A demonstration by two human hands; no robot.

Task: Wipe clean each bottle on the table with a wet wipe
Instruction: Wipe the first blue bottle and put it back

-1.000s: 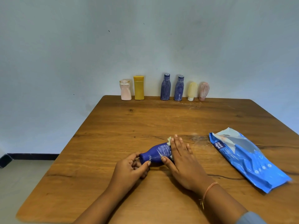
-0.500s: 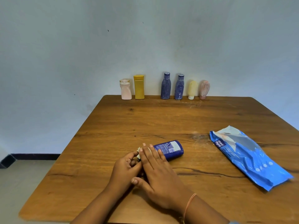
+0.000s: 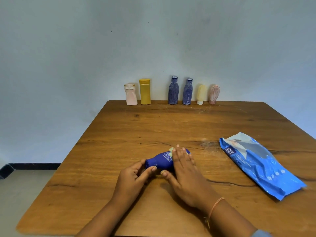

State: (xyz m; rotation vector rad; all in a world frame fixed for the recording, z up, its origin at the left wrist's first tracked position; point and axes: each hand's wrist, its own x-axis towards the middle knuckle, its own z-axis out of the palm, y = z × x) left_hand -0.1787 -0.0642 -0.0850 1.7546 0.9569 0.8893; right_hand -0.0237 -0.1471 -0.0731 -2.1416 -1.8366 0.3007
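Observation:
A dark blue bottle (image 3: 160, 160) lies on its side near the middle of the wooden table (image 3: 171, 127), cap end to the left. My left hand (image 3: 132, 181) pinches the cap end between thumb and fingers. My right hand (image 3: 185, 171) lies flat over the bottle's right half and presses a pale wet wipe (image 3: 171, 150) onto it; only a corner of the wipe shows past my fingertips. Along the far edge stand a pink bottle (image 3: 131, 94), a yellow bottle (image 3: 145, 91), two streaked blue bottles (image 3: 173, 90) (image 3: 187, 91), a cream tube (image 3: 201, 94) and a pink streaked tube (image 3: 213, 94).
A blue pack of wet wipes (image 3: 256, 161) lies flat at the right, close to the table's right edge. A grey wall rises right behind the row of bottles. Floor shows beyond the table's left edge.
My right hand with the wipe slid from the bottle's cap end back over its right half. The bottle stayed lying on the table with my left hand at its cap.

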